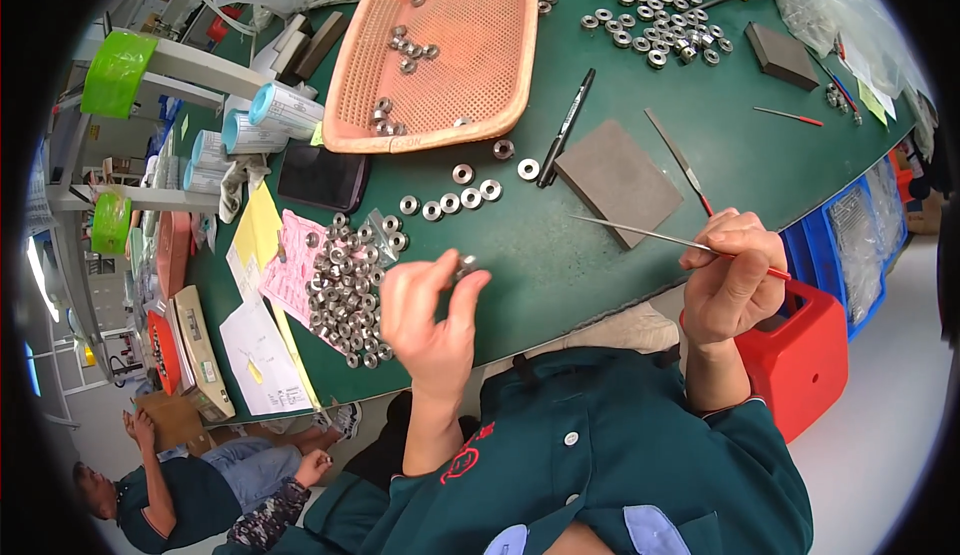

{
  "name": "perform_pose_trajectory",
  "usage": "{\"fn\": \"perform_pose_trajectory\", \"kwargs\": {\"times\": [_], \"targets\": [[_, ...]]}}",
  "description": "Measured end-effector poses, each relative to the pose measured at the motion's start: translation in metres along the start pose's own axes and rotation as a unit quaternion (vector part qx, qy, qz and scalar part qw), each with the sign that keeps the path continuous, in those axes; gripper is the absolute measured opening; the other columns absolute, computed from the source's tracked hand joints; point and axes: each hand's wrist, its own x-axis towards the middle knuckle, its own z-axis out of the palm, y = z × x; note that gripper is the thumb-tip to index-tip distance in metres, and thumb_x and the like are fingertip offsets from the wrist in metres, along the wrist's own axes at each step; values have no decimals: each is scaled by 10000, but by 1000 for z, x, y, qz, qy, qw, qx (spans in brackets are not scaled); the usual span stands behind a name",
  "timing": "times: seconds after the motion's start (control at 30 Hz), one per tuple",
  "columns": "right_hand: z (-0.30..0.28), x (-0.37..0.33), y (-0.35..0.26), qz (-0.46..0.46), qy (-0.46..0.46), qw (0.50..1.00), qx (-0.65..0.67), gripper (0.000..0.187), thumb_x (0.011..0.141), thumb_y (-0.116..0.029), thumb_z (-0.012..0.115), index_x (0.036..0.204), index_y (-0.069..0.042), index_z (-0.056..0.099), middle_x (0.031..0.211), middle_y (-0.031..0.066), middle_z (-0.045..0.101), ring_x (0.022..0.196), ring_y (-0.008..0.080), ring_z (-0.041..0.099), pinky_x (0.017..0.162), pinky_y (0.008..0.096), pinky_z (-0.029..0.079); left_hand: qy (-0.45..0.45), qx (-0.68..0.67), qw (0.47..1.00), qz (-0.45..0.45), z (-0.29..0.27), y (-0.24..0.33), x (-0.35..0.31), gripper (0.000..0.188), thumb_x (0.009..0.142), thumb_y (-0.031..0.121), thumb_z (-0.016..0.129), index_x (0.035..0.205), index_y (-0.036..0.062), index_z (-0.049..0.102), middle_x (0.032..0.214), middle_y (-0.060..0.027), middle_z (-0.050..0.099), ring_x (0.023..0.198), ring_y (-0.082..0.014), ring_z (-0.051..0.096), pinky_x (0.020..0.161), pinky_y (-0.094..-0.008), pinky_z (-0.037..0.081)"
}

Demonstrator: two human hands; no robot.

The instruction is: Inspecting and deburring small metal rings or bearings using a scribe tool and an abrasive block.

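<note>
My left hand [425,320] pinches a small metal ring [467,266] between thumb and fingers, just above the green table [540,265]. In my right hand [735,275] is a thin needle file [635,229] with a red handle, its tip pointing left over the near edge of a grey block [618,180]. A heap of metal rings [345,295] lies left of my left hand, partly on a pink sheet [288,265]. Beyond my hands, several loose rings [451,203] form an uneven row. A flat file [680,163] with a red handle rests beside the block.
At the back stands an orange plastic basket [432,143] with a few rings inside. More rings [650,15] spread at the far right. A black marker [567,127], a phone [323,177] and papers [265,360] lie around. Another person [190,485] sits at lower left.
</note>
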Motion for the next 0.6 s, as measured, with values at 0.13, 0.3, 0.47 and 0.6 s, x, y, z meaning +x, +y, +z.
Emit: {"fn": "perform_pose_trajectory", "kwargs": {"times": [0.13,0.3,0.47,0.6], "targets": [[2,2,-1,9,-1,1000,12,302,960,-214,364,825,11,513,626,75,507,480,107,460,494,223,354,-112,44,993,5,8,-13,-5,221,640,83,735,814,6,622,705,-67,544,653,-209,524,608,-318,386],[3,2,-6,49,14,997,65,313,963,-250,364,849,1,512,635,65,496,472,108,457,495,222,358,-129,-573,756,-288,8,-17,9,262,881,112,556,1099,-34,556,916,-104,619,736,-115,571,681,-207,468],[6,7,-5,52,14,997,58,332,966,-275,351,854,-8,514,622,60,476,463,114,438,482,226,342,-114,-665,617,-405,12,-34,20,276,900,119,515,1130,-32,537,1010,-158,616,799,-128,608,737,-230,499],[8,14,-4,52,4,997,59,331,968,-286,338,864,-18,502,640,58,480,457,114,441,488,229,336,-87,-690,587,-415,16,-40,24,211,899,94,506,1069,-18,562,1038,-190,605,834,-153,621,747,-239,516]]}}
